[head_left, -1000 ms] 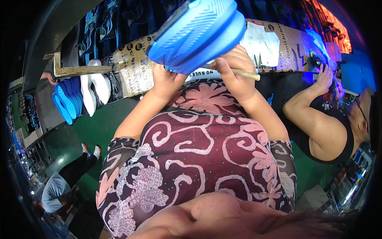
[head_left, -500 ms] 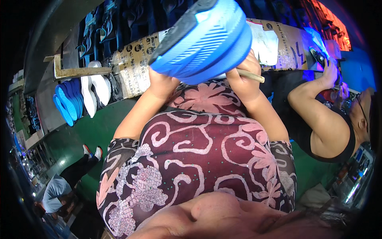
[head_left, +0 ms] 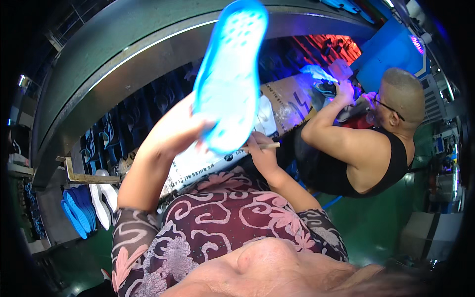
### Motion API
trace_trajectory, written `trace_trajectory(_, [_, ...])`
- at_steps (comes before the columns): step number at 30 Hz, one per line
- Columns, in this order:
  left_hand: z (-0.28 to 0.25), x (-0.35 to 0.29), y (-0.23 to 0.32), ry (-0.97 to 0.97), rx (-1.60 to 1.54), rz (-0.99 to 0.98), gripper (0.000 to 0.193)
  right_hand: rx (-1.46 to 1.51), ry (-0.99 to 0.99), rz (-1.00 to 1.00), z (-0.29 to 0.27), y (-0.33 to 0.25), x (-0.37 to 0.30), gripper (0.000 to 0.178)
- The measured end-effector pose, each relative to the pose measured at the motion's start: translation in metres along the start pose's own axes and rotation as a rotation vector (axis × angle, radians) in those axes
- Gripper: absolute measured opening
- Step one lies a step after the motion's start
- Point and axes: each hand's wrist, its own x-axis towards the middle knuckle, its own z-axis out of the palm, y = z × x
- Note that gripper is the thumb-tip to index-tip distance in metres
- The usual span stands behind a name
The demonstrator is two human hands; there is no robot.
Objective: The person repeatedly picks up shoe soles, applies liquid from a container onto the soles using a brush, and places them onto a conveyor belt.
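A bright blue shoe sole (head_left: 230, 84) stands tilted upright before me, its dimpled inner face toward me. My left hand (head_left: 190, 126) is closed on its left edge near the lower end. Below the sole's lower right edge, my right hand (head_left: 263, 152) grips a thin pale wooden stick (head_left: 270, 145). The stick's other end is hidden, so I cannot tell what kind of tool it is. Behind my hands lies a cardboard sheet (head_left: 282, 96) with a white piece (head_left: 265, 116) on it.
At the left, several blue soles (head_left: 78, 210) and white soles (head_left: 103, 198) stand beside a wooden bracket (head_left: 91, 177). A metal-edged beam (head_left: 128, 54) arches across the far side, above rows of dark shoes (head_left: 131, 116). To my right, a co-worker (head_left: 378, 148) handles something under violet light.
The sole has turned from its side wall to its inner face. My right hand has moved down, apart from the sole's side. The view has swung, bringing more of the co-worker in.
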Motion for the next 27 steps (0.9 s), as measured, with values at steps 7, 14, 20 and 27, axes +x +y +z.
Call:
trace_trajectory(7, [0.014,0.181,0.073,0.175,-0.574,0.28,0.044,0.037,-0.031,0.074,0.002,0.008,0.002,0.036])
trace_trajectory(14, [-0.022,0.066,-0.032,0.092,-0.09,0.206,0.053,0.109,0.037,0.168,-0.001,0.025,-0.011,0.032])
trace_trajectory(20, [-0.161,-0.217,-0.213,1.269,0.233,-0.029,0.036,0.163,0.007,0.219,0.018,0.026,-0.01,0.03])
trace_trajectory(27, [-0.16,-0.444,-0.271,1.998,-0.384,0.242,0.06,0.241,-0.275,0.201,0.036,0.032,-0.006,0.031])
